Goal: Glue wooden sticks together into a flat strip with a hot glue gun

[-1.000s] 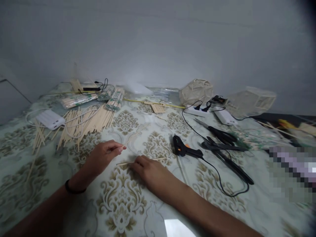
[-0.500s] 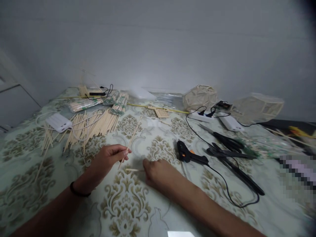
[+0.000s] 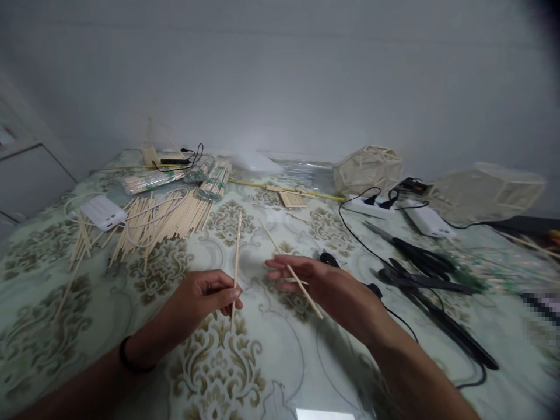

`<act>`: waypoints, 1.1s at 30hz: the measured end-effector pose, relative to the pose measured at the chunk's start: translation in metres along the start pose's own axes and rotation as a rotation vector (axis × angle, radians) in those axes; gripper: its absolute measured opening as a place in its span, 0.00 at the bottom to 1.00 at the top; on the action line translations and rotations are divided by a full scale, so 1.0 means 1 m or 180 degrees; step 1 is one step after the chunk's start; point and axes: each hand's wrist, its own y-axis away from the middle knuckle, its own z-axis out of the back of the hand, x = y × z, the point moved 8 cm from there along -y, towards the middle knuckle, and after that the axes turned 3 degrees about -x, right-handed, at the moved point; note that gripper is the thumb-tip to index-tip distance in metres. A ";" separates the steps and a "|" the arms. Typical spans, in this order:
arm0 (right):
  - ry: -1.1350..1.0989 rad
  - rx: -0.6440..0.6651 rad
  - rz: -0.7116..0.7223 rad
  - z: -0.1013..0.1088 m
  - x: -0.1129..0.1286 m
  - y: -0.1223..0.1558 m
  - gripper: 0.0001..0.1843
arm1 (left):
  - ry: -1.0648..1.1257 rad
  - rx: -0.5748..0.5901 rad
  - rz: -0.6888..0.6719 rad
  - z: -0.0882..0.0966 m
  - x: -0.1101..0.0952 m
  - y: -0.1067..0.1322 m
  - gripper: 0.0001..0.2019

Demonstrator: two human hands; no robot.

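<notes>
My left hand (image 3: 214, 296), a dark band at its wrist, pinches a thin wooden stick (image 3: 237, 251) between thumb and fingers; the stick points away from me, nearly straight. To its right, my right hand (image 3: 324, 283) has its fingers loosely stretched to the left. A second wooden stick (image 3: 306, 293) slants across those fingers and appears loosely held there; the exact grip is unclear. Just behind my right hand is a black glue gun (image 3: 329, 259), mostly hidden by the hand and forearm.
Loose sticks (image 3: 175, 219) lie back left beside a white power bank (image 3: 102, 212) and bagged sticks (image 3: 215, 179). Back right stand a stick-built frame (image 3: 368, 169) and a power strip (image 3: 370, 206). Scissors (image 3: 420, 256) and a long black tool (image 3: 455, 329) lie right, among cables.
My right hand has moved right, its fingers straightening, and its stick now slants across them. My left hand has shifted slightly right, turning its stick more upright. The view has shifted a little.
</notes>
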 end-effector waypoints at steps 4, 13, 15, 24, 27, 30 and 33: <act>-0.0570 -0.0549 -0.0353 0.003 -0.015 -0.001 0.20 | 0.0069 0.0084 0.0063 -0.005 0.004 0.003 0.15; -0.0832 -0.0730 -0.0792 -0.024 -0.039 0.001 0.29 | -0.0042 0.0039 0.0127 -0.008 0.011 0.004 0.13; -0.0730 -0.0788 -0.0818 -0.029 -0.043 0.003 0.27 | -0.0109 0.0020 0.0112 -0.009 0.011 0.005 0.13; -0.0502 -0.0791 -0.0691 -0.043 -0.037 0.009 0.25 | -0.0467 0.0081 0.0053 -0.018 0.009 0.009 0.12; -0.0419 -0.0712 -0.0636 -0.047 -0.033 0.010 0.23 | -0.0596 0.0093 0.0012 -0.021 0.008 0.010 0.13; -0.0331 -0.0657 -0.0588 -0.050 -0.031 0.011 0.20 | -0.0643 0.0129 0.0010 -0.023 0.008 0.011 0.12; -0.0292 -0.0613 -0.0535 -0.053 -0.032 0.011 0.18 | -0.0646 0.0177 -0.0005 -0.025 0.006 0.011 0.12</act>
